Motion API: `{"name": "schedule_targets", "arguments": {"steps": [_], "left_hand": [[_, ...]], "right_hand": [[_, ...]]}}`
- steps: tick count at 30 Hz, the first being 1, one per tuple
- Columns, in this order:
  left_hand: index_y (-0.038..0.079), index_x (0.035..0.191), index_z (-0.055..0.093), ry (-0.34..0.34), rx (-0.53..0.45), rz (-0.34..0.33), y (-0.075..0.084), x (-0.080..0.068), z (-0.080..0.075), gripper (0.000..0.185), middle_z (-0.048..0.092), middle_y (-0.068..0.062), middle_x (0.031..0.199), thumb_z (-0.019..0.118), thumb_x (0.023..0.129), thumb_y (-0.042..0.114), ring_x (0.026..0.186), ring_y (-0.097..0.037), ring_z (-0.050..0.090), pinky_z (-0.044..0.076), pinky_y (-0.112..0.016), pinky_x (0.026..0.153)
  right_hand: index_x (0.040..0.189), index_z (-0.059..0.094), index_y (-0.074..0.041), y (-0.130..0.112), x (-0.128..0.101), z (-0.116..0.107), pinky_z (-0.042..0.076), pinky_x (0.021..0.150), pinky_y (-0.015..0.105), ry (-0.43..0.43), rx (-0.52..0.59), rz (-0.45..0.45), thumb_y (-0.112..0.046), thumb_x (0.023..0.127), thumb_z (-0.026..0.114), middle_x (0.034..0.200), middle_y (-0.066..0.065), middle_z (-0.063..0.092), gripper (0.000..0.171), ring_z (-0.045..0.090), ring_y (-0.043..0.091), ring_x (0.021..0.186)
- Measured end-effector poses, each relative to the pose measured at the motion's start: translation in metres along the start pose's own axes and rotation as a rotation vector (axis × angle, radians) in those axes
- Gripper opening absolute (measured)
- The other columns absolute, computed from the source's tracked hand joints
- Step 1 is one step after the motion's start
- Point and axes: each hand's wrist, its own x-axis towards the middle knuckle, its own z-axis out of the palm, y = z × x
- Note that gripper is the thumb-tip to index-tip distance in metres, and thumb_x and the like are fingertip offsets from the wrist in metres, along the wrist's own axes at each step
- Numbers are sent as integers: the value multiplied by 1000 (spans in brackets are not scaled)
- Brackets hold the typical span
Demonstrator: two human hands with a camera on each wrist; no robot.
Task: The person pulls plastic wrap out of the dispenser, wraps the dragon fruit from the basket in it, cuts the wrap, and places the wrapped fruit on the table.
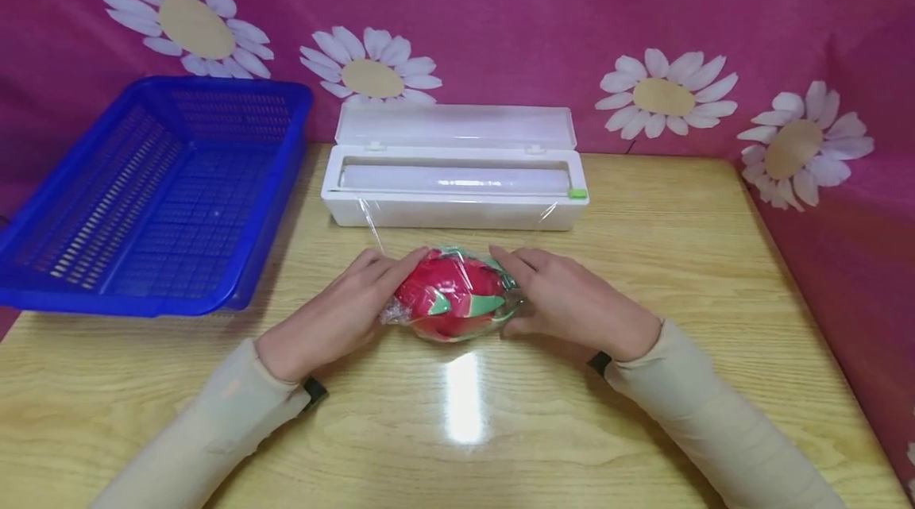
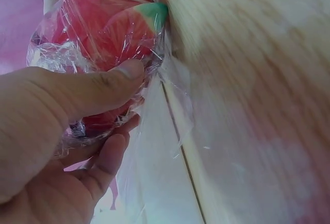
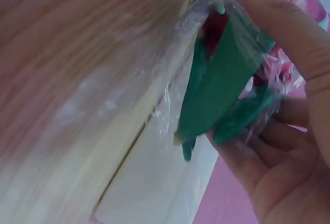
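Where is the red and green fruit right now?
In the head view, the fruit is just below centre, wrapped in clear film between the left hand and right hand, just in front of the open white box.

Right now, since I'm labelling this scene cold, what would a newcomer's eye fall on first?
Probably the film-wrapped red-and-green fruit, held by the fingers just below the head view's centre. Next come the blue basket at left and white daisies on the pink cloth across the top.
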Motion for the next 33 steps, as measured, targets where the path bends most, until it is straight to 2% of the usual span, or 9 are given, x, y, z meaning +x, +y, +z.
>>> {"name": "schedule_targets", "arguments": {"steps": [4, 10, 13, 16, 20, 23, 26, 29, 33], "left_hand": [[9, 161, 35, -4, 1, 2, -1, -1, 1, 74, 71, -9, 128, 64, 94, -7, 116, -23, 59, 58, -37, 101], [12, 162, 34, -28, -16, -27, -1, 0, 0, 74, 69, -8, 132, 63, 96, -6, 116, -22, 59, 58, -36, 102], [14, 162, 34, -30, -28, -41, -1, 1, 1, 74, 68, -9, 129, 62, 96, -5, 116, -23, 60, 58, -38, 101], [13, 162, 34, -24, -43, -41, -2, 1, 1, 76, 69, -12, 127, 65, 94, -6, 117, -25, 61, 58, -41, 101], [13, 161, 35, -21, -49, -41, -2, 1, 1, 76, 70, -11, 128, 66, 94, -5, 117, -26, 61, 58, -42, 102], [14, 161, 34, -21, -47, -42, -2, 0, 1, 75, 70, -11, 128, 65, 95, -4, 117, -25, 61, 58, -42, 102], [14, 162, 34, -22, -48, -40, -2, 0, 1, 76, 70, -11, 128, 65, 94, -5, 117, -26, 62, 58, -42, 102], [13, 161, 34, -19, -48, -29, -2, 0, 1, 77, 69, -12, 129, 67, 94, -5, 117, -26, 62, 57, -42, 102], [13, 161, 34, -15, -48, -16, -2, 0, 0, 77, 69, -10, 130, 66, 94, -5, 117, -25, 63, 57, -41, 103]], "right_hand": [[149, 53, -2, 7, -1, -3, 60, 99, 43, -25, 47, 41, -33, 72, 95, 131, 12, 69, 93, 69, 25, 116], [131, 70, -7, 18, -5, -11, 62, 94, 42, -17, 69, 14, -24, 75, 93, 121, 9, 75, 64, 73, 22, 108], [128, 72, -9, 23, -7, -18, 62, 94, 41, -27, 85, -6, -26, 73, 94, 119, 8, 76, 62, 73, 22, 108], [132, 70, -8, 27, -10, -26, 61, 98, 44, -54, 121, 6, -32, 72, 94, 125, 8, 75, 69, 71, 23, 113], [133, 70, -9, 33, -12, -34, 59, 102, 47, -60, 146, 33, -27, 81, 89, 130, 6, 74, 58, 71, 24, 119], [124, 75, -10, 36, -12, -35, 61, 97, 45, -33, 127, 11, -14, 88, 83, 122, 4, 77, 37, 73, 21, 112], [112, 79, -11, 38, -11, -33, 63, 90, 40, 5, 112, -18, -6, 89, 79, 109, 2, 79, 24, 73, 16, 99], [104, 81, -11, 40, -11, -33, 63, 84, 37, 36, 96, -25, -1, 88, 78, 102, 0, 80, 19, 71, 13, 91], [101, 81, -9, 42, -15, -37, 63, 84, 40, 57, 71, -8, 4, 86, 77, 99, 2, 80, 20, 73, 15, 91]]}}
